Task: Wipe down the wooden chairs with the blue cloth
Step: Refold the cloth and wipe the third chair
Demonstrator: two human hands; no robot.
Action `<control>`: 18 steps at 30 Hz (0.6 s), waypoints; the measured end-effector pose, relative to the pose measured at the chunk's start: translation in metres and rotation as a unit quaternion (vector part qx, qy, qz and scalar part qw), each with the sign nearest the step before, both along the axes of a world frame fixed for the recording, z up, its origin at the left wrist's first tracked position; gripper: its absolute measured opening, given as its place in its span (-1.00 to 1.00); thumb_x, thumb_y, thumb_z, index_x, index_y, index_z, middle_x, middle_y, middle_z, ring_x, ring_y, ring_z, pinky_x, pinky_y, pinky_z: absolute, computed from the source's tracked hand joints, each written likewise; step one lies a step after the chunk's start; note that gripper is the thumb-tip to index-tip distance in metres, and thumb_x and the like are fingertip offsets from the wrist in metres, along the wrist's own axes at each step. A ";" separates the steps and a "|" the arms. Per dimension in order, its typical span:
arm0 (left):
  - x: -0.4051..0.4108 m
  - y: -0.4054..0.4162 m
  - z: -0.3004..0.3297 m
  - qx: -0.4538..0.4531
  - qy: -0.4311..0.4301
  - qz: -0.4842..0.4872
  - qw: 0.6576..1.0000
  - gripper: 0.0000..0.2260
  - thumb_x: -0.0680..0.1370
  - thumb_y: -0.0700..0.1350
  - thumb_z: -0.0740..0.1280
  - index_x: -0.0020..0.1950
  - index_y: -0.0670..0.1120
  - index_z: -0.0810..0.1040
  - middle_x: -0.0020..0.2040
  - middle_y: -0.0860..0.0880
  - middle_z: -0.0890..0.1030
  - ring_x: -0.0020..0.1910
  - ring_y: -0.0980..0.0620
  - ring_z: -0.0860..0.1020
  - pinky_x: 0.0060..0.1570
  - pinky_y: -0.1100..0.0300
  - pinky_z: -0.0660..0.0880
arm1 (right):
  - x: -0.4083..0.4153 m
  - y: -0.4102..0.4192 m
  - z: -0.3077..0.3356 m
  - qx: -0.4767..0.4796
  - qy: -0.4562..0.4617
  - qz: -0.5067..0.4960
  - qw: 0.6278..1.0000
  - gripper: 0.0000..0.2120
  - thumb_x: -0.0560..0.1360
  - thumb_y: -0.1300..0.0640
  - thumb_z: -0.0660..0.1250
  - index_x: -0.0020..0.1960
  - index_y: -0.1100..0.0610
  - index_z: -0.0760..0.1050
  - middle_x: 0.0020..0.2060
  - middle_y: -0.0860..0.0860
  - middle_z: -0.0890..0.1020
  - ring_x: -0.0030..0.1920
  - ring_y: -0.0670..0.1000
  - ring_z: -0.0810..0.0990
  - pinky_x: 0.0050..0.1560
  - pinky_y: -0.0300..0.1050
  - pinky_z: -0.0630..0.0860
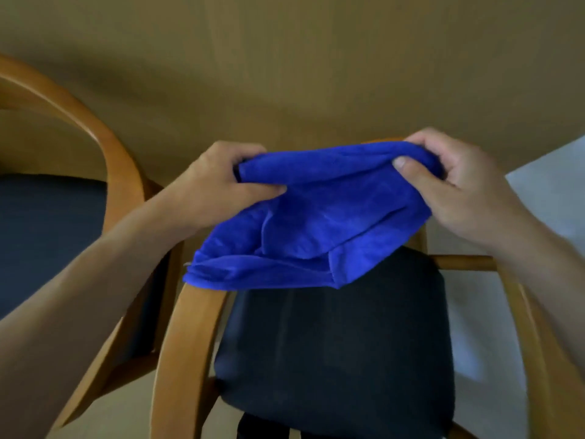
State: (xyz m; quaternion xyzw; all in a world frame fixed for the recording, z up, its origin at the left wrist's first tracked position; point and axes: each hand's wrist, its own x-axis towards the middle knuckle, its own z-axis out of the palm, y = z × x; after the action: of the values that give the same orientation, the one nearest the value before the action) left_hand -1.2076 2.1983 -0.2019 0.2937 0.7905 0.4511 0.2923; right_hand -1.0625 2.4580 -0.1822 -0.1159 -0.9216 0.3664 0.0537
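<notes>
Both hands gripping blue cloth [319, 213] mid-frame: left hand [218, 185] pinching its left top edge, right hand [456, 188] clutching right top edge. Cloth sagging between them, lower edge draping over wooden chair [186, 337] armrest, above its dark seat [342, 350]. Second wooden chair [104, 147] sitting at left.

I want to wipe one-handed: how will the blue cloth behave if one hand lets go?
Probably floppy: the blue cloth sags in folds between the left hand and right hand. It looks light and plush, so it should grip wood, not slide.
</notes>
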 end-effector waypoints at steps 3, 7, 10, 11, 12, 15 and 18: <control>0.009 0.039 0.021 0.095 -0.070 0.026 0.993 -0.87 0.43 -0.26 0.46 -0.12 -0.21 0.53 -0.30 -0.09 0.55 -0.28 -0.07 0.56 -0.30 0.11 0.53 | 0.017 0.017 0.018 -0.055 0.025 -0.035 0.998 -0.87 0.58 -0.06 0.23 -0.01 -0.04 0.50 -0.24 -0.03 0.61 -0.22 -0.01 0.59 -0.19 0.02 0.50; 0.030 0.094 0.060 0.145 -0.119 0.009 0.982 -0.89 0.48 -0.35 0.38 -0.11 -0.17 0.53 -0.35 0.06 0.56 -0.32 0.10 0.55 -0.27 0.29 0.48 | 0.058 0.042 0.046 -0.096 0.019 -0.040 0.994 -0.87 0.59 -0.04 0.23 -0.03 -0.01 0.50 -0.24 0.05 0.61 -0.20 0.13 0.59 -0.18 0.26 0.51; 0.048 0.126 0.080 0.151 -0.124 -0.003 0.981 -0.87 0.48 -0.29 0.42 -0.02 -0.20 0.52 -0.19 -0.07 0.59 -0.17 -0.05 0.60 -0.12 0.10 0.56 | 0.088 0.060 0.056 -0.125 0.009 -0.065 0.990 -0.84 0.55 -0.07 0.25 -0.03 -0.01 0.52 -0.22 0.05 0.63 -0.17 0.13 0.61 -0.13 0.27 0.52; 0.056 0.134 0.085 0.155 -0.132 -0.007 0.979 -0.85 0.48 -0.26 0.43 0.00 -0.18 0.52 -0.14 -0.11 0.59 -0.10 -0.13 0.62 -0.09 0.04 0.58 | 0.098 0.067 0.058 -0.144 -0.009 -0.066 0.987 -0.83 0.52 -0.09 0.28 -0.03 -0.01 0.54 -0.19 0.04 0.65 -0.15 0.11 0.63 -0.10 0.27 0.54; 0.064 0.143 0.089 0.160 -0.143 -0.013 0.977 -0.85 0.49 -0.25 0.43 0.02 -0.15 0.52 -0.11 -0.15 0.59 -0.05 -0.19 0.62 -0.10 0.02 0.58 | 0.107 0.073 0.059 -0.164 -0.036 -0.050 0.985 -0.82 0.49 -0.11 0.32 -0.01 -0.03 0.56 -0.14 0.01 0.67 -0.10 0.06 0.65 -0.06 0.23 0.58; 0.094 0.166 0.100 0.158 -0.157 -0.065 0.973 -0.84 0.49 -0.27 0.41 0.05 -0.15 0.55 -0.03 -0.26 0.59 -0.03 -0.19 0.59 -0.04 -0.03 0.54 | 0.123 0.075 0.064 -0.244 -0.079 0.048 0.965 -0.69 0.50 0.01 0.46 0.23 -0.09 0.56 0.18 -0.12 0.65 0.20 -0.07 0.62 0.17 -0.22 0.54; 0.120 0.183 0.121 0.136 -0.104 -0.110 0.979 -0.83 0.49 -0.34 0.38 0.06 -0.19 0.57 -0.04 -0.19 0.62 -0.05 -0.04 0.60 0.02 0.08 0.54 | 0.120 0.061 0.076 -0.344 -0.034 0.029 0.938 -0.50 0.48 0.21 0.48 0.37 0.06 0.44 0.21 -0.02 0.64 0.22 0.01 0.62 0.14 -0.20 0.55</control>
State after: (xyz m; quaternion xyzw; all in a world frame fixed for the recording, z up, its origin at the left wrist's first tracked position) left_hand -1.0879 2.3814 -0.0814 0.3672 0.6496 0.5479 0.3781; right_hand -0.9421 2.5195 -0.1060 -0.1124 -0.7439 0.6580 -0.0312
